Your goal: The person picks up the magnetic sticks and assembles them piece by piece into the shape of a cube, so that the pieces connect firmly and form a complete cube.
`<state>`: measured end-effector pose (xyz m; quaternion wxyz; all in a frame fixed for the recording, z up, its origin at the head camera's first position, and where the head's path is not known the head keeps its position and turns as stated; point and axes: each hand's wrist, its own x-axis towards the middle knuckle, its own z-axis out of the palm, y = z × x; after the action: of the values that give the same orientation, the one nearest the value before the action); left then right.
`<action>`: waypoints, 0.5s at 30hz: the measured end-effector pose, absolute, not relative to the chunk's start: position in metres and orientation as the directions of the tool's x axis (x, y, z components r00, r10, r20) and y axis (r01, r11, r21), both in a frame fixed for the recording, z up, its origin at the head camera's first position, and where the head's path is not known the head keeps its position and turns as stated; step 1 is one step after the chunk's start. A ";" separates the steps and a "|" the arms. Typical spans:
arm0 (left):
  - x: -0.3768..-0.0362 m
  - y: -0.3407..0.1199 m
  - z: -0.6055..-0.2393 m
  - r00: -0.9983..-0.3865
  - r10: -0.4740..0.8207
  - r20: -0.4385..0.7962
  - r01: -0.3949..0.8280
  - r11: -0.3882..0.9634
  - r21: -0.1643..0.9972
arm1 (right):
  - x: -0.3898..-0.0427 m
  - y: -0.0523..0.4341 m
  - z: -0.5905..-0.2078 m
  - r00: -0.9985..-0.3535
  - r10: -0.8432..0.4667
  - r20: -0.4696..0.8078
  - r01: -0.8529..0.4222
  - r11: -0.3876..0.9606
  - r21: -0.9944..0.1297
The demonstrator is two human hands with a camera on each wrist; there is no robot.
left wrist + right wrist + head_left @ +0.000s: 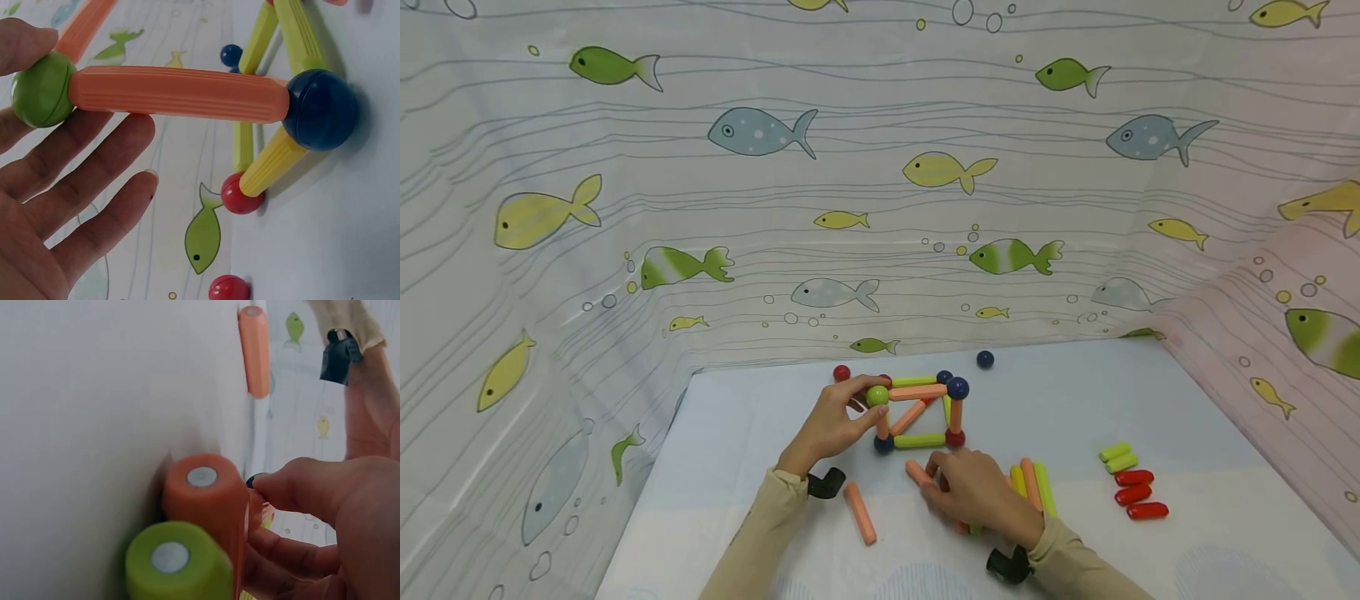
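Note:
My left hand [831, 422] pinches a green ball [877, 396] at the upper left corner of a frame built from magnetic sticks and balls. In the left wrist view the thumb lies on top of that ball, and an orange stick [181, 94] runs from it to a dark blue ball [322, 109]. The frame's other top corner carries another dark blue ball [957, 388]; a red ball [955, 438] sits below it. In front of the frame, my right hand [981, 492] pinches a loose orange stick [917, 472] between thumb and fingers, low over the table.
A loose orange stick [861, 513] lies near the left forearm. Yellow, orange and green sticks [1045, 490] lie beside the right hand. Farther right are short green pieces [1122, 462] and red pieces [1133, 495]. A red ball [842, 373] and a dark blue ball [985, 359] rest behind.

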<state>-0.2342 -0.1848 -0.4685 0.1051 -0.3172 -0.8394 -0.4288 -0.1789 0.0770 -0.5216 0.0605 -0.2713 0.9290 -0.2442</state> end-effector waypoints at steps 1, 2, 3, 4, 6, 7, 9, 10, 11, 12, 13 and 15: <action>-0.234 -0.185 -0.468 -0.779 0.441 0.445 0.619 0.434 0.654 | -0.179 0.078 -0.521 -0.844 -0.535 0.022 -0.479 0.735 -0.479; -0.234 -0.185 -0.468 -0.781 0.440 0.442 0.617 0.435 0.656 | -0.179 0.078 -0.520 -0.843 -0.537 0.021 -0.480 0.736 -0.477; -0.235 -0.185 -0.468 -0.783 0.439 0.441 0.615 0.437 0.657 | -0.179 0.079 -0.519 -0.841 -0.541 0.017 -0.482 0.736 -0.475; -0.235 -0.186 -0.468 -0.784 0.439 0.440 0.614 0.437 0.658 | -0.180 0.080 -0.517 -0.837 -0.547 0.015 -0.487 0.731 -0.478; -0.235 -0.186 -0.469 -0.787 0.437 0.435 0.609 0.440 0.660 | -0.181 0.084 -0.515 -0.828 -0.560 0.016 -0.495 0.718 -0.489; -0.235 -0.187 -0.469 -0.790 0.436 0.432 0.606 0.442 0.661 | -0.182 0.086 -0.513 -0.828 -0.560 0.024 -0.498 0.714 -0.492; -0.235 -0.187 -0.469 -0.792 0.434 0.430 0.603 0.442 0.664 | -0.185 0.091 -0.507 -0.835 -0.547 0.055 -0.495 0.705 -0.508; -0.235 -0.187 -0.469 -0.792 0.434 0.430 0.603 0.443 0.664 | -0.188 0.095 -0.503 -0.840 -0.537 0.076 -0.493 0.699 -0.517; -0.235 -0.187 -0.469 -0.792 0.434 0.430 0.603 0.444 0.663 | -0.191 0.101 -0.497 -0.852 -0.517 0.087 -0.479 0.700 -0.530; -0.235 -0.187 -0.469 -0.790 0.435 0.432 0.605 0.443 0.661 | -0.195 0.108 -0.492 -0.865 -0.492 0.101 -0.464 0.705 -0.536; -0.236 -0.186 -0.470 -0.787 0.436 0.436 0.609 0.440 0.660 | -0.198 0.117 -0.485 -0.877 -0.467 0.113 -0.447 0.709 -0.545; -0.236 -0.186 -0.470 -0.785 0.438 0.439 0.612 0.436 0.659 | -0.206 0.142 -0.472 -0.901 -0.416 0.120 -0.409 0.728 -0.551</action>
<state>-0.2360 -0.1859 -0.4704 0.1017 -0.3119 -0.8413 -0.4296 -0.2063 0.1422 -0.4721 0.0059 -0.2220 0.9294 -0.2949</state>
